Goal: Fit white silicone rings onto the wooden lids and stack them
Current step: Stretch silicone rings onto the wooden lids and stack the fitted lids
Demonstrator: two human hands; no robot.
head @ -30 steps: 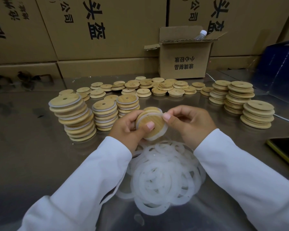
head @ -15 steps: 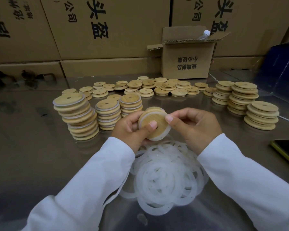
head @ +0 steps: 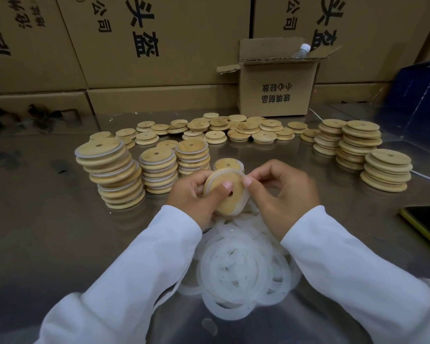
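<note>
A round wooden lid (head: pixel 230 198) with a small hole is held upright and tilted between both hands above the table. A white silicone ring (head: pixel 243 202) sits around its rim. My left hand (head: pixel 196 194) grips the lid, thumb on its face. My right hand (head: pixel 283 192) pinches the ring at the lid's right edge. A heap of loose white rings (head: pixel 243 271) lies below my hands. Three stacks of ringed lids (head: pixel 114 172) stand to the left, with a short one (head: pixel 227 164) just behind the held lid.
Bare wooden lids (head: pixel 233 131) are scattered across the back of the steel table (head: pixel 47 232), with taller stacks (head: pixel 360 145) at the right. An open small carton (head: pixel 276 85) stands behind them, large cartons behind it. A dark tablet with a yellow edge (head: pixel 427 222) lies at the right.
The lid has turned in my hands, so its hole now shows near my left thumb. My right fingers have moved along the ring's edge. The stacks have not moved.
</note>
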